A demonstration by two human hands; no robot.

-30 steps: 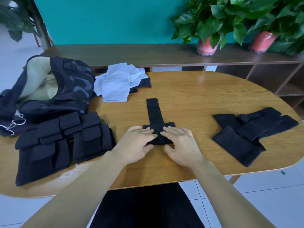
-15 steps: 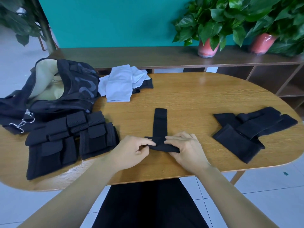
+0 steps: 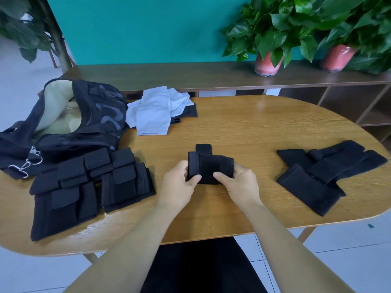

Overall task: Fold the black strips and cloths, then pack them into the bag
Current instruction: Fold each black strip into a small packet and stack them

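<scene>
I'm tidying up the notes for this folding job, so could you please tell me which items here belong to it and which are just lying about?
Job:
- black strip, held by left hand and right hand
- unfolded strips
- folded pile
- bag
- white cloths

Lying about:
- potted plants
- shelf

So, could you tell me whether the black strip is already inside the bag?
No, the black strip is held over the table by both hands, apart from the bag.

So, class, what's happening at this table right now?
A person is folding a black strip, gripping it with the left hand and the right hand above the wooden table. The open bag lies at the far left, folded black pieces beside it. More black strips lie to the right.
</scene>
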